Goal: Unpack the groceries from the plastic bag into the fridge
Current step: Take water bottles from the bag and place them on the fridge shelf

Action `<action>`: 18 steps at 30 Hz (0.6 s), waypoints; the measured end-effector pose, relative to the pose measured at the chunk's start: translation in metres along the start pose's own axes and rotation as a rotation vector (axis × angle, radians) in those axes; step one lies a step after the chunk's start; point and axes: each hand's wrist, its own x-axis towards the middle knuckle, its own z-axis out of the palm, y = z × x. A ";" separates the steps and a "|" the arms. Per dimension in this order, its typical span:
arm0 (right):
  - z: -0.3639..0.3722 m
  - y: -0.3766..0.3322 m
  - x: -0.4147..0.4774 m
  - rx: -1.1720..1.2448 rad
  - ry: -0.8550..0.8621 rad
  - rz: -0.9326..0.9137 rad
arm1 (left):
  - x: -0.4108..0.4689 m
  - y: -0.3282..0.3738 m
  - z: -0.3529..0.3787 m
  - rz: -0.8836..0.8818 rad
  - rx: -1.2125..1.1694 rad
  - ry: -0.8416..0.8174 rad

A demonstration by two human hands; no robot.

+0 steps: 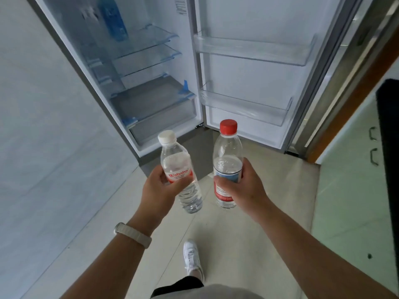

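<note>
My left hand [160, 190] grips a clear water bottle with a white cap [175, 160] around its red label. My right hand [244, 186] grips a second clear water bottle with a red cap [227, 152] at its label. Both bottles stand roughly upright in front of the open fridge [151, 87]. The fridge has glass shelves and a bottom drawer [159, 117]. A blue bottle [114, 20] stands on an upper shelf. The open fridge door [254, 67] on the right has two clear door bins. The plastic bag is not in view.
A pale wall [43, 126] runs along the left. A wooden door frame [349, 93] and a green cabinet with handles [354, 180] stand on the right beside a black counter edge [388, 147]. My white shoe [192, 257] is on the tiled floor.
</note>
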 end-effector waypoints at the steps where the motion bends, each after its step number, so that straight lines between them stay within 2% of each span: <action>1: 0.005 0.001 0.008 0.003 -0.013 0.004 | 0.009 -0.004 -0.002 -0.005 0.000 0.005; 8: 0.039 0.000 0.079 -0.061 -0.018 0.030 | 0.098 -0.027 -0.024 -0.034 -0.109 -0.002; 18: 0.122 -0.052 0.199 -0.164 0.023 -0.018 | 0.244 -0.041 -0.094 -0.015 -0.157 -0.029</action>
